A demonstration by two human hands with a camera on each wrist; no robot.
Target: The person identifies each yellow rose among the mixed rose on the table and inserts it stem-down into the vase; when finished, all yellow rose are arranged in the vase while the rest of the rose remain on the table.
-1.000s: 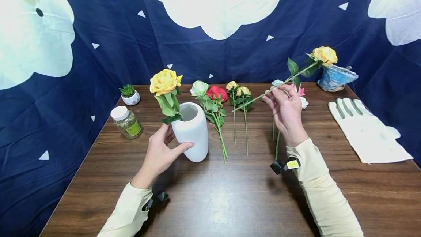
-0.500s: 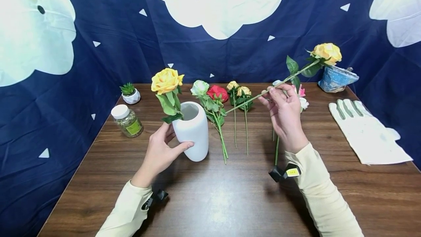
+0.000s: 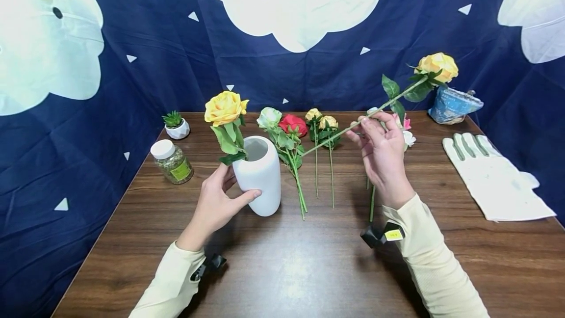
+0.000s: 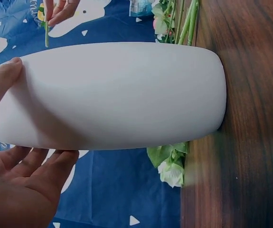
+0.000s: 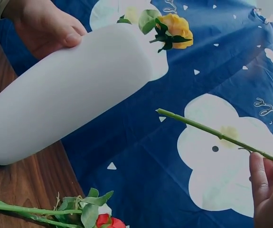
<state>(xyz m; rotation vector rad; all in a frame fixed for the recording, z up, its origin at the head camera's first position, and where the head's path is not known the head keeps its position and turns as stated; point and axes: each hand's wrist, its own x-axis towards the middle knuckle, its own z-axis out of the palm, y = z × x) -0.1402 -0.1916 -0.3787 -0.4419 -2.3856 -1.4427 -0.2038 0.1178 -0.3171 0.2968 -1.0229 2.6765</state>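
Note:
A white vase [image 3: 264,180] stands on the table, gripped from its left side by my left hand [image 3: 219,205], thumb across the front and fingers behind. One yellow rose [image 3: 226,109] stands in the vase, leaning left at the rim. With thumb and fingers my right hand [image 3: 383,153] pinches the stem of a second, paler yellow rose [image 3: 437,67]. That rose is held in the air at a slant, bloom up to the right. Its bare stem end [image 5: 161,111] points toward the vase and is apart from it in the right wrist view.
Behind the vase lie a pale green rose [image 3: 269,118], a red rose [image 3: 293,125] and two small yellow roses [image 3: 328,122]. A lidded jar [image 3: 173,162] and potted succulent [image 3: 175,125] stand left. White gloves [image 3: 496,180] and a blue bag [image 3: 453,105] sit right.
The pinched rose has shifted a little to the left at its stem end, while its bloom has risen slightly. My left hand keeps its grip on the vase.

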